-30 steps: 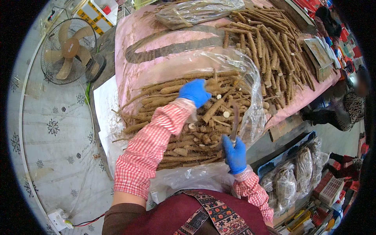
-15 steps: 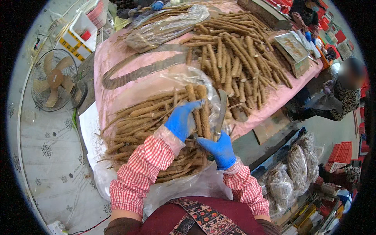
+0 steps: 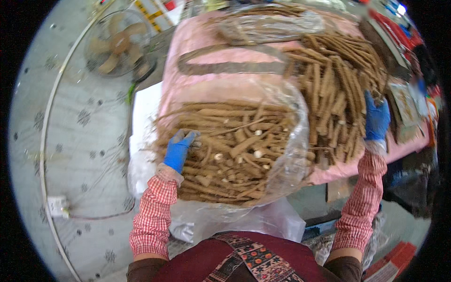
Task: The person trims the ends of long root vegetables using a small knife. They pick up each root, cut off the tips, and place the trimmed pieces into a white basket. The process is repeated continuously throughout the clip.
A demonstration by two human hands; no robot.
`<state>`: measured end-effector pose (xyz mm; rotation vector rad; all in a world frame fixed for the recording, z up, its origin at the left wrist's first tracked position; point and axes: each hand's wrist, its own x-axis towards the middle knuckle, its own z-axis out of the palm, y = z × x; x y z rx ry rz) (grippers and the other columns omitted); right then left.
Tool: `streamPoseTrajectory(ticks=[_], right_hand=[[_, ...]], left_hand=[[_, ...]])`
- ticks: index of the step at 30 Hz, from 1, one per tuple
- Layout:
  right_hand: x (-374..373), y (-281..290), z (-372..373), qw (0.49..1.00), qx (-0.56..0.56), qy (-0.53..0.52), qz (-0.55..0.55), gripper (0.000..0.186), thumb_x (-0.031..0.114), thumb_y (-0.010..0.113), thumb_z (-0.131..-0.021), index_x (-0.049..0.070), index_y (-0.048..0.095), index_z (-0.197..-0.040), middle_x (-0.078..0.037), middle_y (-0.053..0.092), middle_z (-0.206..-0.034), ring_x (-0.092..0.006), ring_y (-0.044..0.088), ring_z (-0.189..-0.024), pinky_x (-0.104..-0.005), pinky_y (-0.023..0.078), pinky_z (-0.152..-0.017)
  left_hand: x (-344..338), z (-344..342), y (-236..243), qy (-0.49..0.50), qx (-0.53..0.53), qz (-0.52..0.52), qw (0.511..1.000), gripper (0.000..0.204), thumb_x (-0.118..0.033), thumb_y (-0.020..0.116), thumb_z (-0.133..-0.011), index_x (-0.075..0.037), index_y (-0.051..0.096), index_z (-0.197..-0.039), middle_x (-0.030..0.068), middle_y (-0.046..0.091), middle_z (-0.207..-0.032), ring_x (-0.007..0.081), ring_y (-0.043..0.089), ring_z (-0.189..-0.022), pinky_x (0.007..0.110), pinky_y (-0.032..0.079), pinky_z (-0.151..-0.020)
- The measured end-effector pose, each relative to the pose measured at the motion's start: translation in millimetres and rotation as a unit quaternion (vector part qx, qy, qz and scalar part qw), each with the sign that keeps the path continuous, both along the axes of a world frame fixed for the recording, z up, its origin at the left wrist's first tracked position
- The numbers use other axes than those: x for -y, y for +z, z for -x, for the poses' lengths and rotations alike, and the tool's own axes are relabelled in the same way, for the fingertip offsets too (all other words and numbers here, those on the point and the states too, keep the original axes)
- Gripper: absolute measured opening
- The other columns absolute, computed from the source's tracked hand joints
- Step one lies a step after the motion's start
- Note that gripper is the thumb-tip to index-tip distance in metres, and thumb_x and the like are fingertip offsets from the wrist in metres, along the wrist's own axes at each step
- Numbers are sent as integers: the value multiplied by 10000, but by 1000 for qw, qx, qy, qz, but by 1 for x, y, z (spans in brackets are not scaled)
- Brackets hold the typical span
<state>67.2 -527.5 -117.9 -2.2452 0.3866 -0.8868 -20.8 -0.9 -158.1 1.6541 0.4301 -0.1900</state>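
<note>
My left hand [image 3: 181, 151], in a blue glove with dark, soiled fingertips, rests at the left part of a heap of long brown yam-like roots [image 3: 221, 113]. Its fingers look apart, and I make out no root in them. Short pieces and white cut ends show in the middle of this heap, which lies in a clear plastic bag [image 3: 293, 160]. Far to the right, my blue-gloved right hand [image 3: 377, 120] reaches to the right edge of a second pile of roots [image 3: 331, 89]. Blur hides whether its fingers grip anything. The knife cannot be made out.
A pink cloth [image 3: 211, 87] covers the table, with a grey strip loop [image 3: 211, 68] on it. Behind lies a plastic-wrapped bundle of roots [image 3: 272, 28]. A framed tray [image 3: 406, 105] stands at the right, a fan [image 3: 117, 44] on the floor at left.
Both hands were together holding roots and a knife. Now the left has come down onto the near heap, and the right has swung to the far-right pile. The view has shifted too.
</note>
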Motion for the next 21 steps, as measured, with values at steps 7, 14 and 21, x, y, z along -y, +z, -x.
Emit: streamPoseTrajectory(ticks=[7,14,21], right_hand=[[-193,-35,99,887,-189,367,-205,194,97,698,-846,21,627,-1010,-83,654,-882,-136,580,-770,-297,483,-700],[-271,-101,211,776,-385,463,-188,340,339,713,-827,31,631,-944,-163,616,-678,-300,606,-583,-376,476,-552],[-292,-120,250,764,-448,435,-159,346,330,698,-841,10,618,-946,-194,622,-713,-338,617,-620,-398,478,-566]], left_hand=[[-55,127,-41,-444,-208,-387,781,579,-535,526,-879,-65,598,-1210,204,590,-1222,377,556,-1131,433,428,-975],[-63,183,-78,-581,-247,-349,693,507,-497,501,-880,-93,619,-1161,201,625,-1143,393,603,-1030,457,471,-899],[-74,139,-92,-426,178,-474,750,195,-253,610,-830,-84,610,-928,140,581,-868,328,567,-850,461,451,-749]])
